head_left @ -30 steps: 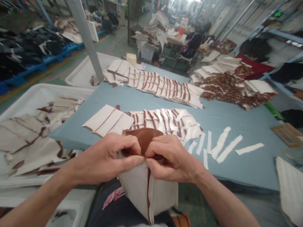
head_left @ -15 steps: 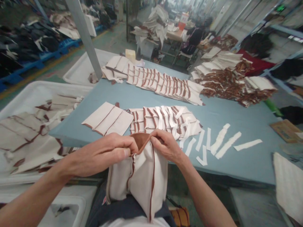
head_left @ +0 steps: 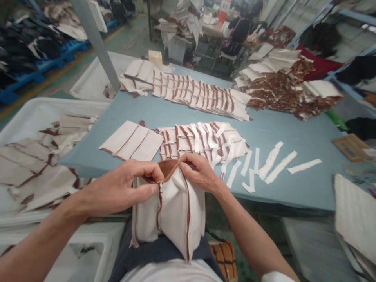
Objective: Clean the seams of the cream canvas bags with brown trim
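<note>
A cream fabric pouch (head_left: 173,211) with brown seams and a brown lining hangs over my lap, its mouth held open at the top. My left hand (head_left: 126,188) pinches the left part of the rim, fingers tucked inside the opening and thumb outside by a seam. With thumb and bent fingers, my right hand (head_left: 198,172) grips the rim's upper right edge. Just beyond my hands lies a row of overlapping cream pieces (head_left: 172,143) with brown edging, with several white strips (head_left: 274,160) on and beside it. A flat cream panel (head_left: 132,141) rests to their left.
The blue table (head_left: 152,107) carries another long row of cream pieces (head_left: 196,94) and a big pile (head_left: 282,86) at the back right. White bins (head_left: 55,103) stand left, near a metal post (head_left: 96,43). A person (head_left: 239,31) sits in the background.
The view has shifted slightly, so the table sits a little higher and further left. Both hands keep their hold on the pouch rim, with little other change.
</note>
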